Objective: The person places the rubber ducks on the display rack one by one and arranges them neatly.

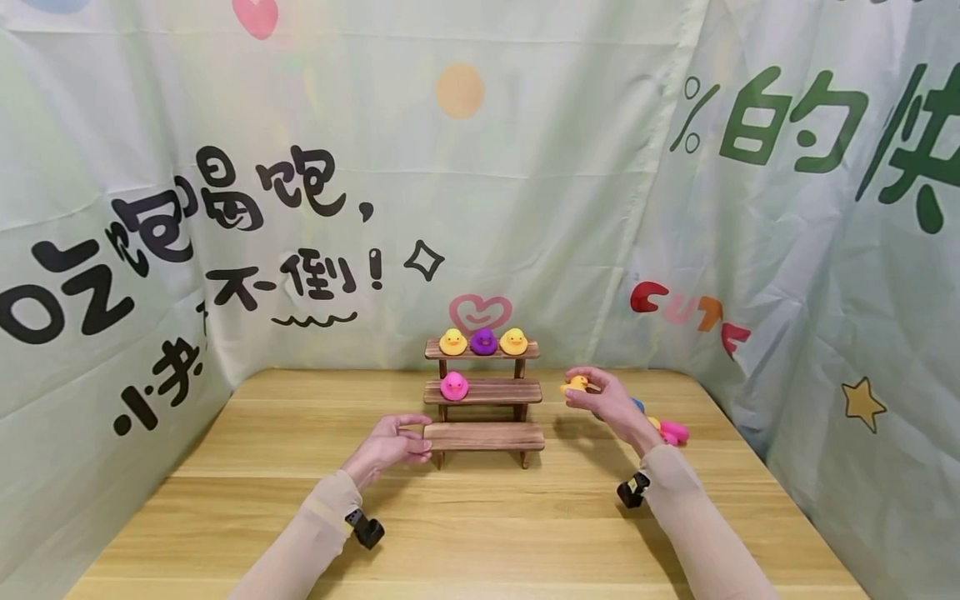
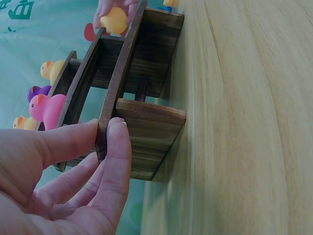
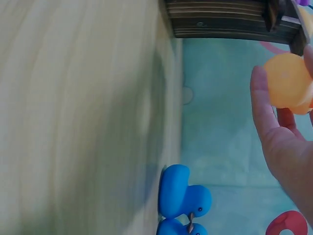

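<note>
A wooden three-step shelf [image 1: 483,435] stands on the table. My left hand [image 1: 392,446] pinches the left end of its lowest step between thumb and fingers, as the left wrist view shows up close. On the top step sit a yellow duck [image 1: 453,342], a purple duck [image 1: 483,342] and another yellow duck [image 1: 513,341]. A pink duck [image 1: 454,386] sits at the left of the middle step. Right of that step, my right hand [image 1: 611,402] holds a yellow rubber duck [image 3: 287,81] above the table, apart from the shelf.
More ducks lie on the table behind and beside my right forearm: blue ducks [image 3: 183,196] and pink ones [image 1: 675,432], partly hidden. A printed cloth [image 1: 555,208] hangs behind the wooden table [image 1: 480,533] and along its sides.
</note>
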A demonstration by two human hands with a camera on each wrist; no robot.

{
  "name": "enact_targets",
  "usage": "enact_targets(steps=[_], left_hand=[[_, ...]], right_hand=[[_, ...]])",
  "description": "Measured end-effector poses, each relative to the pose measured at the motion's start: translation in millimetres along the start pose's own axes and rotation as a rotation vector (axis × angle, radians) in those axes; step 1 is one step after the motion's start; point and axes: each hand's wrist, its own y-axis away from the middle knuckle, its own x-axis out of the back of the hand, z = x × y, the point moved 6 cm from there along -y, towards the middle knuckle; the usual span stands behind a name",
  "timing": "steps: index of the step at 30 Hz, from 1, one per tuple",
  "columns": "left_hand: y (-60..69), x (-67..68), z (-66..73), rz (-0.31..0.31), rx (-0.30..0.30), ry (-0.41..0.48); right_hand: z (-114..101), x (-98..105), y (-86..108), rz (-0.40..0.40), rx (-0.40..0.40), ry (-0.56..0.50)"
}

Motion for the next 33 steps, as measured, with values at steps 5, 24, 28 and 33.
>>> enact_targets(steps=[5,24,28,33], left_hand=[[-0.9,0.0,-0.3,0.001,0.001,-0.001],[-1.0,-0.1,0.7,-0.006,-0.006,-0.007],[-1.9,-0.1,0.4,0.005,-0.009,-0.007],[-2.1,0.6,0.0,0.012,-0.006,-0.007]], right_hand=[[-6,-1,-0.4,0.025,-0.001,0.053],[-22,-22,1.2,-0.089,0.059,0.000],[-30,-27,1.5,-0.074,0.094,0.064],[-37,-34,0.9,-0.080,0.110,0.079]])
